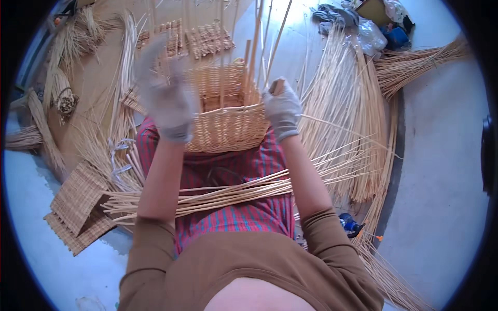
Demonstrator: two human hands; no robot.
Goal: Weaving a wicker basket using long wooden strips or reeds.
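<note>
Half-woven rectangular basket of pale straw-coloured wicker [228, 111] rests on the person's lap, on a red and blue striped cloth [233, 207], its upright stakes [257, 46] rising from the rim.

Left hand [166, 96], in a grey work glove, is up at the basket's left edge; it is motion-blurred, so I cannot tell whether the fingers are spread or pressed together, or what they hold.

Right hand [281, 108], also grey-gloved, sits at the basket's right corner, fingers curled and pressed against the rim beside the stakes.

Bundle of long pale willow rods [207, 199] lies across the lap, just below the basket.

On the floor: loose rods fanned out to the right [347, 103], flat woven wicker panels [78, 205] to the left, a small blue object [350, 224] near the right elbow.
</note>
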